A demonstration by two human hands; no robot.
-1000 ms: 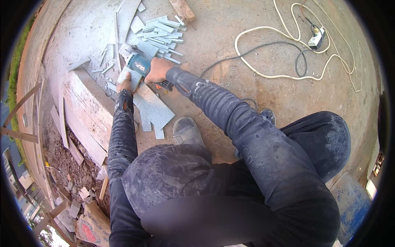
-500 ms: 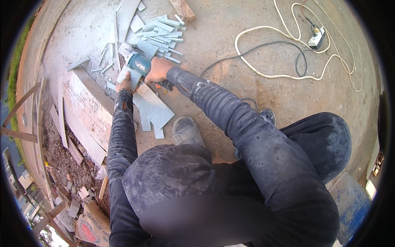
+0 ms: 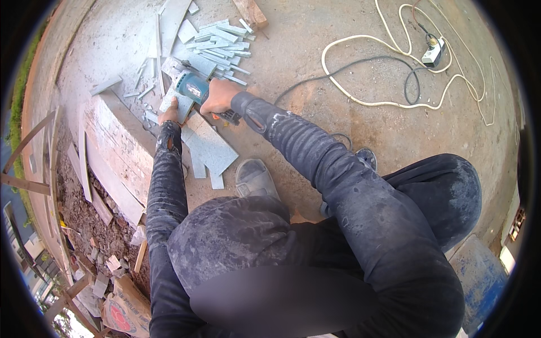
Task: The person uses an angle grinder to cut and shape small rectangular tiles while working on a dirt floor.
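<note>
My right hand [image 3: 220, 96] is closed around the handle of a teal power cutter [image 3: 193, 88] with a grey metal guard at its far left end. The blade itself is hidden. Just beside the tool, my left hand [image 3: 168, 115] presses its thumb on a pale grey-green stone tile [image 3: 183, 106], and its other fingers are mostly hidden. Larger tiles [image 3: 213, 147] lie overlapping on the ground, nearer to my foot. Beyond the cutter is a heap of narrow cut tile strips [image 3: 225, 42].
A dark cord [image 3: 344, 69] runs right to a white socket block [image 3: 433, 53], amid a looping cream cable [image 3: 360, 103]. A dusty wooden beam [image 3: 121, 143] lies left of my left arm, with rubble [image 3: 107, 242] beyond. My sandalled foot [image 3: 256, 178] stands near the tiles.
The cutter and my right hand have shifted very slightly to the right. My left hand stays on the tile.
</note>
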